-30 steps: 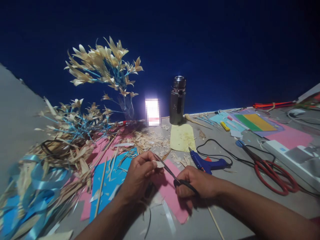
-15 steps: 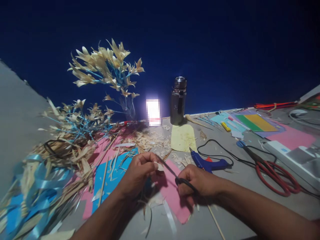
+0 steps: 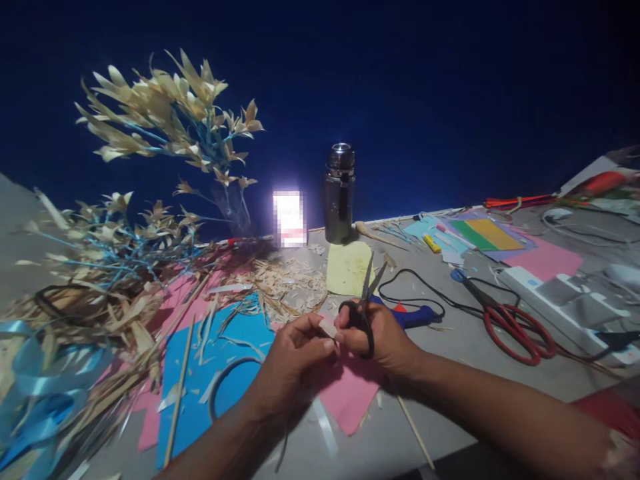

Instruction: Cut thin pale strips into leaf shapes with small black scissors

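My left hand (image 3: pixel 305 350) pinches a small pale piece of dried husk (image 3: pixel 328 327) between thumb and fingertips. My right hand (image 3: pixel 387 337) holds black-handled scissors (image 3: pixel 369 287) by the loops, the blades parted and pointing up and away. The right thumb and fingertip also touch the near end of the husk piece. Below both hands lies a pink sheet (image 3: pixel 350 400). Just behind the right hand is a blue glue gun (image 3: pixel 420 316), partly hidden by it.
Husk scraps (image 3: pixel 285 280) are strewn ahead, near a yellow cloth (image 3: pixel 345 263) and a dark flask (image 3: pixel 340 200). Dried-husk flowers (image 3: pixel 170 113) stand at left above blue ribbon (image 3: pixel 45 380). Red-handled scissors (image 3: pixel 520 333) and a white power strip (image 3: pixel 555 307) lie at right.
The scissors have swung from lying across beside the husk piece to pointing upward with blades parted. My right hand has come up to the left hand's fingertips. The view has shifted right.
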The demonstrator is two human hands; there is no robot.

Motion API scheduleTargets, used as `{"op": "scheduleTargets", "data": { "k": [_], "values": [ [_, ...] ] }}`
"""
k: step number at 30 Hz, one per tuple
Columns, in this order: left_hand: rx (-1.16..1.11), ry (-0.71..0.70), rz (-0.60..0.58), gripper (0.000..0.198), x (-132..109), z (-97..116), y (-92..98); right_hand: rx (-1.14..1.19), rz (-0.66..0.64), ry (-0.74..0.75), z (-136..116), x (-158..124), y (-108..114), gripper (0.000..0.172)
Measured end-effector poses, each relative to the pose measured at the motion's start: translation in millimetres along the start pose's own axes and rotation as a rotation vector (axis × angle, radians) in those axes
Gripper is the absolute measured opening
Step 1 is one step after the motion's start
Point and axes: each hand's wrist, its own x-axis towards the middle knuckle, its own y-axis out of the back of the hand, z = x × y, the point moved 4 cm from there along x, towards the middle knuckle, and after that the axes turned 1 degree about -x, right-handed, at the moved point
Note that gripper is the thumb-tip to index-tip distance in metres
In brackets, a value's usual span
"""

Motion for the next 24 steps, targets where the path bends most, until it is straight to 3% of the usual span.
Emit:
{"op": "scheduleTargets", "data": {
  "k": [4, 7, 11, 14, 18, 24],
  "values": [
    [-0.018, 0.001, 0.059, 0.027, 0, -6, 2.8, 0.007, -0.003, 0.002, 2, 0, -2, 0.028],
    [-0.021, -0.072, 0.142, 0.025, -2, 1, 4.9, -0.072, -0.052, -0.086, 6, 1, 0, 0.030],
    [0.000, -0.184, 0.261, 0.024, -5, 13, 6.8, -0.236, -0.339, -0.328, 21, -2, 1, 0.035],
    [-0.010, -0.225, 0.280, 0.024, -4, 17, 8.1, -0.271, -0.478, -0.353, 27, -5, 0, 0.041],
    [0.002, -0.237, 0.267, 0.022, -2, 17, 9.4, -0.270, -0.476, -0.314, 29, -6, -2, 0.036],
    [0.019, -0.236, 0.294, 0.022, -4, 22, 6.8, -0.269, -0.447, -0.378, 32, -6, 0, 0.022]
  ]
}}
